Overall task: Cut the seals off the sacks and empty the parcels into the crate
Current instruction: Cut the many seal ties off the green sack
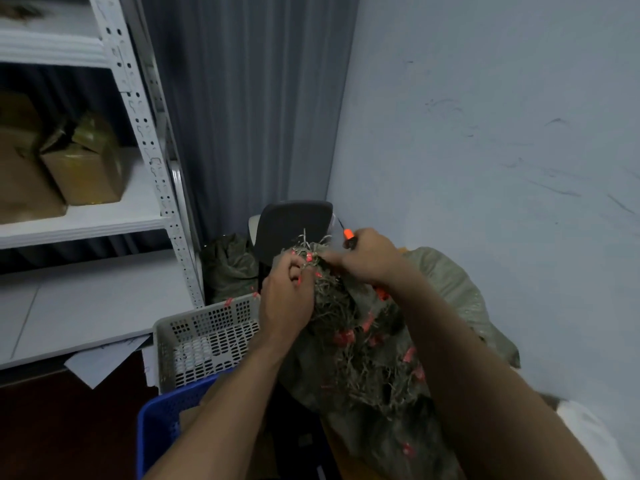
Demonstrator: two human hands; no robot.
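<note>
Over on the left, a white shelf rack (149, 140) carries cardboard boxes (83, 174), apart from the work. Below and nearer, a grey perforated crate (204, 341) sits just beside the sack, with a blue crate (159, 420) in front of it; either is probably placed there so parcels can drop straight in.

The left hand (285, 299) is curled into the bunched mouth of the sack (446, 282), gripping the gathered cloth and ties, likely to hold them taut and steady for cutting. Red seals (343, 337) dot a tangle of pale, frayed ties that spills down the sack's front.

The right hand (367, 258) is closed round an orange-tipped cutter (348, 233) at the top of the bunch, touching the ties; its blade is too blurred to make out. The sack is dull green woven cloth, full and slumped against the wall on the right, its mouth not yet open, so no parcels show.
</note>
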